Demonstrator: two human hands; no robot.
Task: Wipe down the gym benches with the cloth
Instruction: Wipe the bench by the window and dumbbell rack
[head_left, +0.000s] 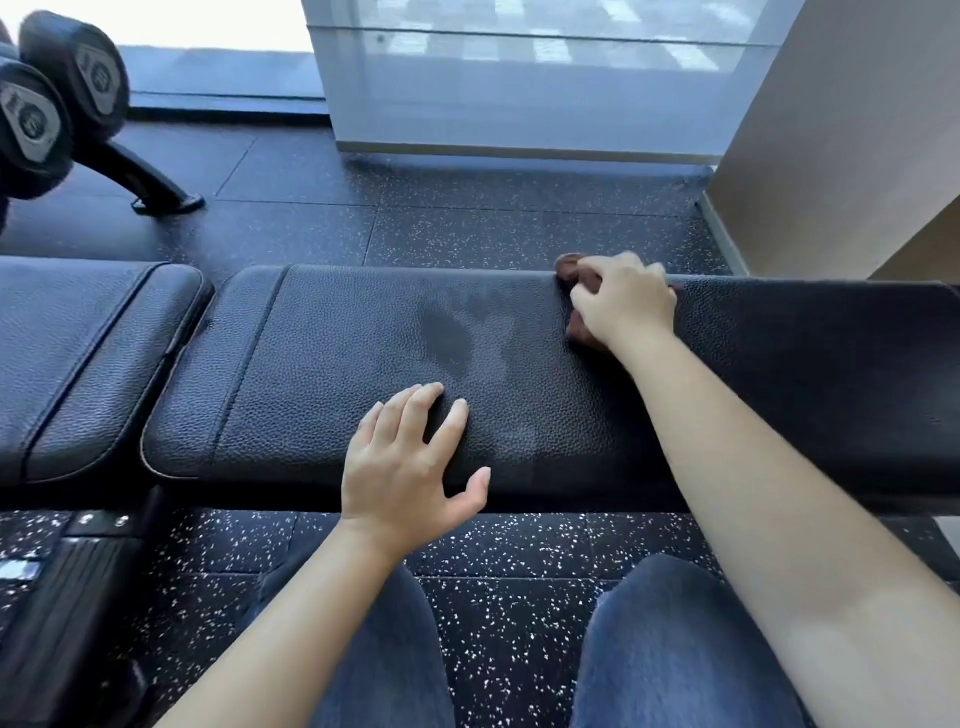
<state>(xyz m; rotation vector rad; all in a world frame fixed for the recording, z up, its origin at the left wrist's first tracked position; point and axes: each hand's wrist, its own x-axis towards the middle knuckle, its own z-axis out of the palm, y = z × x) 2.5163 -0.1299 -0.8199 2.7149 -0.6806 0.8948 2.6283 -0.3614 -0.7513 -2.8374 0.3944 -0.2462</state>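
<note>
1. The person's right hand has its fingers curled round a bunched reddish-brown cloth, pressing it onto the far edge of the long black grained-vinyl bench pad. The cloth shows only as folds poking out beyond the fingertips and under the palm.
2. The left hand holds nothing. It lies flat with fingers spread on the pad's near edge, nearer the person and to the left of the right hand, apparently bracing.
3. To do the step well, the cloth should probably be spread flatter under the palm. Strokes should overlap, running from the far edge back toward the left hand, which must shift so no strip is missed.
4. Dull streaked patches lie just left of the right hand — likely damp or smeared, so worth another pass.
5. Left of the left hand a second black padded section adjoins across a gap and looks unwiped.
6. Black rubber floor tiles flecked with white lie beneath. Beyond the right hand stand a frosted glass panel and a beige wall — black dumbbells sit on a rack far left.
</note>
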